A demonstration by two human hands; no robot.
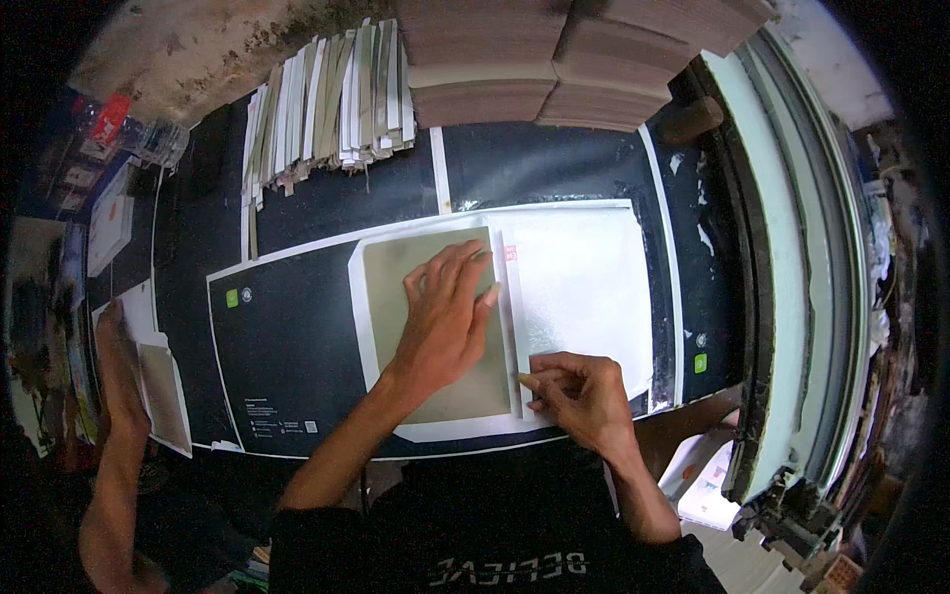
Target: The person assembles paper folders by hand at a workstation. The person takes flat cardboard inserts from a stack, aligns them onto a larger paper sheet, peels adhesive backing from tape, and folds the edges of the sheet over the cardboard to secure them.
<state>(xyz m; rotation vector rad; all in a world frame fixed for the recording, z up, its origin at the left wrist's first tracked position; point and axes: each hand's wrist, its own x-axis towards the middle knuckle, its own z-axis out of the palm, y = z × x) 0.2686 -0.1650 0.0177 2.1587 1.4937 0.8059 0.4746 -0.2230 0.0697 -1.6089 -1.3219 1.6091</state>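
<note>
We rest our left hand [450, 317], fingers spread, on a grey rectangular board [467, 396]; our right hand [586, 394], fingers bent, touches the near end of a narrow white strip [513, 332] beside it. A white paper sheet [589, 297] lies beneath on the black-covered surface [554, 168], brown boards [495, 59] stacked beyond.

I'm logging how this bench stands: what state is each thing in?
Left hand: spread on the grey board
Right hand: curled, at the lower end of the narrow strip
Grey board: flat on the white sheet
Narrow strip: lying along the board's right edge
White sheet: spread flat
Cut strips: piled side by side
Brown sheets: stacked
</note>
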